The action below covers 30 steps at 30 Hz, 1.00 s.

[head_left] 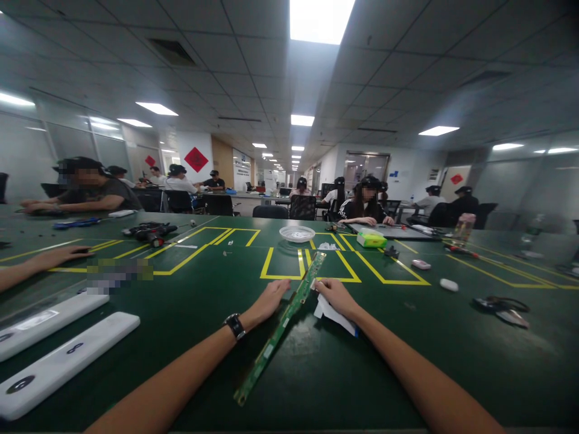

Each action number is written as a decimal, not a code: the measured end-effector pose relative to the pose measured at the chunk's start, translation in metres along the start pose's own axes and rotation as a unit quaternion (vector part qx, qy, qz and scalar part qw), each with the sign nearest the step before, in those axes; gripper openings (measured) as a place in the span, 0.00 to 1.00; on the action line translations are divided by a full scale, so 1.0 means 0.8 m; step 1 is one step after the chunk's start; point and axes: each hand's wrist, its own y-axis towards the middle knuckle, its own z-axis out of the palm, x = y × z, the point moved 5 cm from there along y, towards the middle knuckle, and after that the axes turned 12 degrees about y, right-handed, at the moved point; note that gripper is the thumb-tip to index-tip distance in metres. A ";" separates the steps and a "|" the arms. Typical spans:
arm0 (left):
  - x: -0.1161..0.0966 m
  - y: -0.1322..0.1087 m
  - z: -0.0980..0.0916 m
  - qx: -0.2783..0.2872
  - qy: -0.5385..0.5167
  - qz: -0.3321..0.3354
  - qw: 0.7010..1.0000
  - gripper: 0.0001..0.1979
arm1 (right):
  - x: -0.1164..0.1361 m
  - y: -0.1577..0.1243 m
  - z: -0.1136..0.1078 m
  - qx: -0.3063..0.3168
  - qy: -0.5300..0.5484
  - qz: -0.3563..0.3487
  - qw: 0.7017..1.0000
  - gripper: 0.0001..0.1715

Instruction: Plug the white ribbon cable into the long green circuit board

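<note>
A long, narrow green circuit board (286, 322) lies slantwise between my hands, its far end pointing slightly right. My left hand (271, 298), with a dark watch (234, 326) at the wrist, has its fingers closed at the board's left edge; the fingertips are somewhat blurred. On the other side, my right hand (337, 295) pinches a crumpled white paper (335, 316), part of which hangs below the palm. The right fingertips and a bit of the paper meet the board's right edge near its far end.
Yellow tape outlines (283, 277) mark the green table (190, 374). Two long white cases (67, 361) lie at left, near another person's hand (67, 256). Ahead are a clear dish (297, 234) and a green packet (371, 238). Cables (502, 306) lie right; people sit beyond.
</note>
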 end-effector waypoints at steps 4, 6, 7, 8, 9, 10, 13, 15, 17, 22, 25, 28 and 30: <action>0.005 0.008 -0.012 -0.046 0.120 0.025 0.991 0.23 | -0.025 0.004 -0.043 -0.094 -0.215 0.063 0.970 0.28; 0.002 0.008 -0.013 -0.042 0.157 0.037 0.986 0.23 | -0.034 0.003 -0.056 -0.111 -0.291 0.098 0.945 0.27; 0.000 0.008 -0.012 -0.040 0.168 0.043 0.984 0.23 | -0.036 0.002 -0.060 -0.111 -0.315 0.106 0.937 0.26; -0.001 0.008 -0.012 -0.036 0.174 0.050 0.983 0.22 | -0.036 0.001 -0.060 -0.106 -0.334 0.110 0.930 0.26; -0.003 0.007 -0.011 -0.032 0.175 0.056 0.982 0.22 | -0.036 0.001 -0.058 -0.099 -0.350 0.108 0.925 0.25; -0.005 0.007 -0.010 -0.026 0.173 0.063 0.983 0.22 | -0.034 0.000 -0.054 -0.089 -0.363 0.101 0.922 0.24; -0.012 0.007 -0.013 -0.021 0.165 0.080 0.983 0.20 | -0.027 -0.001 -0.034 -0.052 -0.383 0.050 0.921 0.21; -0.015 0.008 -0.021 -0.038 0.164 0.087 0.982 0.19 | -0.020 -0.002 -0.021 -0.025 -0.374 -0.001 0.927 0.19; -0.017 0.010 -0.031 -0.063 0.166 0.091 0.980 0.18 | -0.015 -0.003 -0.012 0.007 -0.350 -0.055 0.935 0.19; -0.015 0.013 -0.044 -0.102 0.175 0.099 0.974 0.18 | -0.014 -0.001 -0.007 0.059 -0.307 -0.139 0.940 0.18; -0.015 0.011 -0.039 -0.096 0.188 0.109 0.971 0.17 | -0.021 0.003 -0.017 0.006 -0.331 -0.109 0.937 0.17; -0.019 0.007 -0.030 -0.084 0.206 0.125 0.967 0.17 | -0.021 0.003 -0.018 -0.006 -0.332 -0.106 0.937 0.16; -0.020 0.006 -0.025 -0.075 0.215 0.136 0.964 0.16 | -0.017 0.001 -0.012 0.027 -0.313 -0.139 0.939 0.16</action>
